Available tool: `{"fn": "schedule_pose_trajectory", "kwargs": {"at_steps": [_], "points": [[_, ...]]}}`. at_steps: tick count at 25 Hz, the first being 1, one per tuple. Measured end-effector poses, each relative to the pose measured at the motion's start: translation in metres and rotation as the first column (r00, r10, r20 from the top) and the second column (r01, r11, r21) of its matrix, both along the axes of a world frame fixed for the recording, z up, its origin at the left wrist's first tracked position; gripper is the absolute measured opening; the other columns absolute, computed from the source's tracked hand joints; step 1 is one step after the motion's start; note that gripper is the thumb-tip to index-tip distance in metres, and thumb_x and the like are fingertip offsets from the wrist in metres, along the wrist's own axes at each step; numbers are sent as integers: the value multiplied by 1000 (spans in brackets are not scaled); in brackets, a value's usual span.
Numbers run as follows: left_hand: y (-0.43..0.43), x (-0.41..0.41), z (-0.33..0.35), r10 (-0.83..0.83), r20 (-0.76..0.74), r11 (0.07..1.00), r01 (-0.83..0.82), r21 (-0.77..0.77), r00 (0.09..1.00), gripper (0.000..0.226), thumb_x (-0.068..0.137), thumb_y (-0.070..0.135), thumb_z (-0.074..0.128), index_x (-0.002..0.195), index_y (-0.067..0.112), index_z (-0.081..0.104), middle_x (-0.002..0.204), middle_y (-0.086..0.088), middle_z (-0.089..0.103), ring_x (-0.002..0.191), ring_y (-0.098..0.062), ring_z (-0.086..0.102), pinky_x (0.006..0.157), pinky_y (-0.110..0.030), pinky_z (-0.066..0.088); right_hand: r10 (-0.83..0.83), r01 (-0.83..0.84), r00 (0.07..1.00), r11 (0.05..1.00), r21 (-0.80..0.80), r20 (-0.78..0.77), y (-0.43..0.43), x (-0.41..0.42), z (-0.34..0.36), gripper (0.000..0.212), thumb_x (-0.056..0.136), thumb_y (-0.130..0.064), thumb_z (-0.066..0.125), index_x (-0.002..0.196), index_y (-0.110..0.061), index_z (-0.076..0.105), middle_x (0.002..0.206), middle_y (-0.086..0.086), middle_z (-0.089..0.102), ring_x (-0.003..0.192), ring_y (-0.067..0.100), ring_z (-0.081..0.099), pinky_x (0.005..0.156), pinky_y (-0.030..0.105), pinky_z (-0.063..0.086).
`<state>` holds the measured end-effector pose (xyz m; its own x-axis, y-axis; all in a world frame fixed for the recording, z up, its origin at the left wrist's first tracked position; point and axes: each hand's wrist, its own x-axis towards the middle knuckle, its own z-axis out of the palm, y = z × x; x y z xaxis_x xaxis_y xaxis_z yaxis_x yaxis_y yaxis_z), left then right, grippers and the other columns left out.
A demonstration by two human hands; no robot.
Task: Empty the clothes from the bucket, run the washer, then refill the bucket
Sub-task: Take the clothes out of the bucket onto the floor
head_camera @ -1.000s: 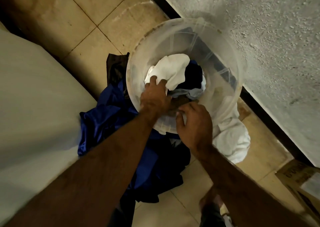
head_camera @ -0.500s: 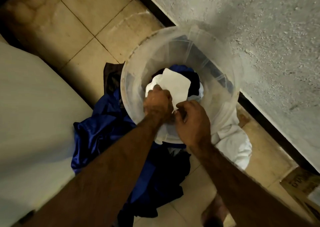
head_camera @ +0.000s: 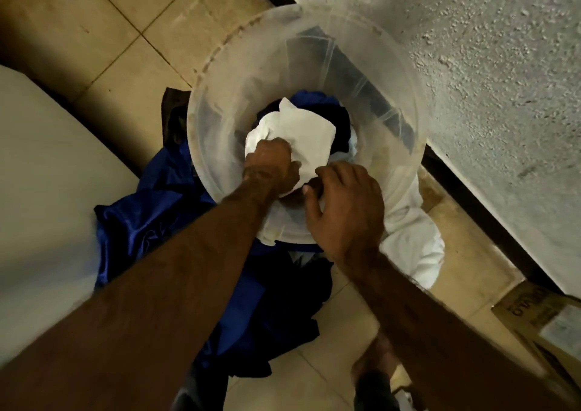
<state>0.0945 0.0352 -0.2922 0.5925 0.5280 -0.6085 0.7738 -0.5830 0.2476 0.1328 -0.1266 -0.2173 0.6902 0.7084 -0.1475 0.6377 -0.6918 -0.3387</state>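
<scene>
A clear plastic bucket (head_camera: 220, 96) stands on the tiled floor against the rough wall. Inside it lie a white cloth (head_camera: 301, 131) on top and dark blue clothes (head_camera: 327, 105) under it. My left hand (head_camera: 272, 167) reaches into the bucket with its fingers closed on the white cloth. My right hand (head_camera: 345, 203) hovers over the bucket's near rim, fingers spread, its fingertips at the cloth's near edge. A pile of shiny blue clothes (head_camera: 151, 212) lies on the floor left of and in front of the bucket. A white garment (head_camera: 412, 244) lies on the floor to its right.
A white appliance top (head_camera: 41, 175) fills the left side. The rough grey wall (head_camera: 487, 96) runs along the right, with a dark skirting strip below it. A cardboard box (head_camera: 534, 319) sits at the lower right. My foot (head_camera: 374, 373) shows at the bottom.
My left hand has pushed the white cloth deeper into the bucket. My right hand has opened and drawn back toward the near rim.
</scene>
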Motion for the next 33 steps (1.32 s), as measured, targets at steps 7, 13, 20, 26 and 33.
{"fn": "schedule_pose_trajectory", "kwargs": {"at_steps": [7, 13, 20, 26, 33], "points": [[-29, -3, 81, 679, 324, 728, -551, -407, 659, 14, 89, 16, 71, 97, 8, 78, 94, -2, 77, 91, -17, 71, 92, -36, 57, -117, 127, 982, 990, 61, -149, 5, 3, 6, 54, 85, -33, 70, 134, -14, 58, 129, 9, 64, 119, 30, 60, 97, 45, 51], [-58, -39, 200, 931, 264, 363, -570, -737, 252, 9, 87, 5, 73, 95, 5, 77, 85, -8, 76, 82, -17, 72, 81, -31, 61, -206, 199, 894, 978, -60, -397, 14, -2, 32, 88, 88, -40, 72, 159, -15, 26, 163, 13, 32, 149, 32, 34, 118, 45, 38], [-64, -58, 263, 960, 221, 278, -532, -800, 171, 12, 92, 9, 67, 99, 6, 75, 92, -7, 78, 90, -19, 73, 86, -37, 61, -315, 513, 686, 849, 128, -656, 27, -10, 83, 25, 95, -23, 56, 102, -9, 75, 104, 8, 75, 99, 27, 68, 89, 35, 53], [-56, -54, 250, 972, -52, 132, -717, -684, 228, 87, 48, 76, 79, 117, 23, 68, 113, -2, 73, 103, -25, 71, 88, -50, 59, -377, 834, 268, 551, 19, -887, 27, -27, 164, 23, 101, -15, 44, 95, -10, 65, 96, 7, 66, 90, 22, 59, 76, 30, 48], [-69, -38, 262, 917, -5, 265, -619, -739, 399, 29, 97, 17, 58, 120, 0, 62, 111, -12, 68, 85, -21, 65, 84, -41, 54, -443, 892, 263, 451, 41, -857, 8, -36, 173, 25, 103, -30, 51, 100, -12, 68, 98, 7, 71, 92, 21, 65, 84, 34, 54]]}}
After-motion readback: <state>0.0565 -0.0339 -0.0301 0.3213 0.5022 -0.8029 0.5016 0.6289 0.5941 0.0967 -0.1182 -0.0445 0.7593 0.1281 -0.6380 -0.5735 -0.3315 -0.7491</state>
